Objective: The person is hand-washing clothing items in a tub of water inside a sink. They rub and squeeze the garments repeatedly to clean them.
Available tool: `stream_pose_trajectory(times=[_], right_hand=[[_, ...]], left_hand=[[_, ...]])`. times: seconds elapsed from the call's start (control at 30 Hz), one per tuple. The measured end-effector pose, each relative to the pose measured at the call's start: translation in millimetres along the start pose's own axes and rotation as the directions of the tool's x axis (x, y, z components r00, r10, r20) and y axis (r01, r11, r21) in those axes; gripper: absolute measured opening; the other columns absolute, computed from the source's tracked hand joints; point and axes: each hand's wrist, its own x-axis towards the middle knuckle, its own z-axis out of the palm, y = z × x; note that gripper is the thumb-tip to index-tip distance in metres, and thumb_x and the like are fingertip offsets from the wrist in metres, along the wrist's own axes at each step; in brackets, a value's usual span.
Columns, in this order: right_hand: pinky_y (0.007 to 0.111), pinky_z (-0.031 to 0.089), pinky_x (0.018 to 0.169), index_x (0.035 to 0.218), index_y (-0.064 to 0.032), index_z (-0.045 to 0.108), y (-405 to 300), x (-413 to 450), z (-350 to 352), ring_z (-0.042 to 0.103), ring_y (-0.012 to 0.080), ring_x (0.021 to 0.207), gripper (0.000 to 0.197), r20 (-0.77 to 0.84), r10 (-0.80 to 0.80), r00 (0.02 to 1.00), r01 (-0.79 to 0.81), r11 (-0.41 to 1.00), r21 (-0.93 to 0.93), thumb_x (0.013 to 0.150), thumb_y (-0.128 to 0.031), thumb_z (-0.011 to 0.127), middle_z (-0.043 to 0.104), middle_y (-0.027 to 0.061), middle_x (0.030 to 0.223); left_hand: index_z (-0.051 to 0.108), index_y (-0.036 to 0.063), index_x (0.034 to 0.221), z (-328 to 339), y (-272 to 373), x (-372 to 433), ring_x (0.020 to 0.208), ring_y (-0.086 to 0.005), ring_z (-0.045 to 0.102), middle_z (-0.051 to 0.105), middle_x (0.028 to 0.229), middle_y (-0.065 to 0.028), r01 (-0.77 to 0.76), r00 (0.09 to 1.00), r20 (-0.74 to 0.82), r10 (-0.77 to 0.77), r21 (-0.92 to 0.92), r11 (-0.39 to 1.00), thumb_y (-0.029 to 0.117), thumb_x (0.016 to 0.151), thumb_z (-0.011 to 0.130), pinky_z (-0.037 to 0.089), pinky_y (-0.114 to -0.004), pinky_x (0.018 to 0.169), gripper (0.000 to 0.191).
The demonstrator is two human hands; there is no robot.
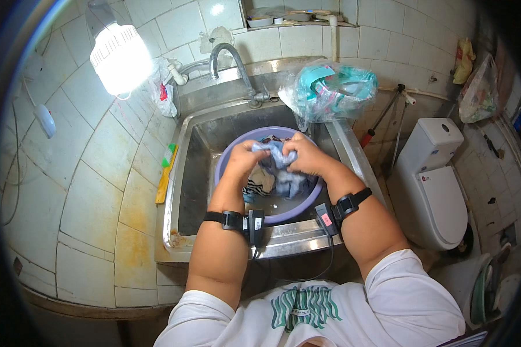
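A purple plastic basin (222,161) stands in a stainless steel sink (198,143) and holds water and several pieces of wet cloth. Between my two hands a light blue cloth (274,152) is bunched up above the basin. My left hand (244,158) grips its left end, and my right hand (305,155) grips its right end. Below them in the water lie more bluish cloth (289,184) and a beige cloth with dark stripes (260,181). A dark patterned cloth (272,139) shows behind my hands. The fingertips are partly hidden in the folds.
A curved metal faucet (235,55) rises behind the basin. Plastic bags with turquoise packaging (330,93) lie at the sink's back right corner. A yellow and green brush (167,173) rests on the left rim. A lit lamp (120,58) hangs upper left; a white toilet (442,199) stands right.
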Motion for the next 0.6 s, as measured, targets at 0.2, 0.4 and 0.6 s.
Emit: stream_pose_trajectory(times=[0.2,0.4,0.6], right_hand=[[0.039,0.047,0.067,0.087,-0.005,0.065,-15.8,-0.6,-0.5,0.061,0.0289,0.078,0.036,0.427,0.355,0.832,-0.234,0.921,-0.311,0.056,-0.008,0.083,0.064,0.0146,0.082],[0.034,0.05,0.067,0.097,-0.0001,0.069,8.8,-6.1,22.9,0.062,0.0178,0.073,0.032,0.715,0.438,0.544,-0.38,0.889,-0.256,0.072,-0.017,0.079,0.069,0.0062,0.081],[0.037,0.049,0.079,0.107,-0.0032,0.069,25.9,-5.2,39.2,0.063,0.0208,0.086,0.046,0.821,0.471,0.324,-0.336,0.868,-0.365,0.084,-0.042,0.064,0.069,0.0072,0.102]], left_hand=[[0.066,-0.0047,0.106,1.1,-8.9,4.7,0.079,-0.0157,0.061,0.068,0.093,-0.0091,0.156,0.967,0.075,-0.244,0.581,0.799,0.015,0.072,0.079,0.047,-0.032,0.066,0.042],[0.064,-0.0033,0.108,1.4,-32.7,3.9,0.069,-0.0188,0.065,0.069,0.091,-0.0115,0.251,0.859,0.112,-0.5,0.758,0.602,0.027,0.07,0.083,0.052,-0.031,0.064,0.052],[0.063,0.0085,0.074,4.9,-55.5,1.6,0.053,-0.013,0.048,0.055,0.065,-0.0016,0.435,0.507,0.314,-0.803,0.711,0.553,0.017,0.079,0.07,0.035,-0.028,0.045,0.012]])
